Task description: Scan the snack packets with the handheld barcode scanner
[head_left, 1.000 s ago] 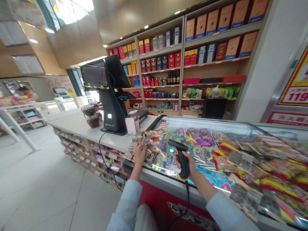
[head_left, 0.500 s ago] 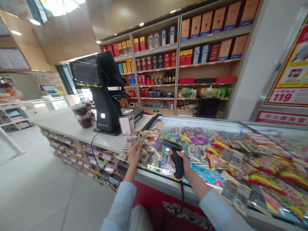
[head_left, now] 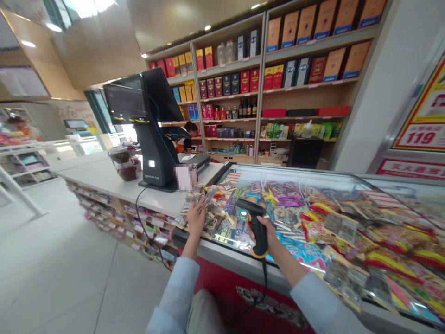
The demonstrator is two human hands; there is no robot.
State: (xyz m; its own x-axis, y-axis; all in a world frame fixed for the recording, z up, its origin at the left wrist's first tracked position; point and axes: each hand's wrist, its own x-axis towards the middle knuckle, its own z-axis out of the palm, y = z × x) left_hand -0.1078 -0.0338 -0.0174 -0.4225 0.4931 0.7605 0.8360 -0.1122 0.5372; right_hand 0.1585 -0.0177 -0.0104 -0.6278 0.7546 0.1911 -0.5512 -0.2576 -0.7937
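Observation:
My right hand [head_left: 267,234] is wrapped round the handle of a black and yellow barcode scanner [head_left: 259,232], its head pointing left and its cable hanging down the freezer front. My left hand [head_left: 196,217] rests at the pile's left end, fingers closed on a small clear snack packet [head_left: 209,195]. More small packets with dark contents [head_left: 222,222] lie under and beside that hand. They are spread on the glass top of a chest freezer [head_left: 215,242]. The scanner head is a short way right of my left hand, apart from the packet.
Red and yellow snack bags [head_left: 385,248] cover the freezer's right side. A black checkout terminal [head_left: 160,153] stands on the white counter [head_left: 93,169], with stacked plastic tubs [head_left: 123,164] at its left. Boxes fill the back shelves [head_left: 229,95]. A person [head_left: 189,132] is behind the terminal.
The view has shifted slightly, and the person behind the terminal shows more now. Both hands keep nearly the same pose, with the scanner still in my right hand.

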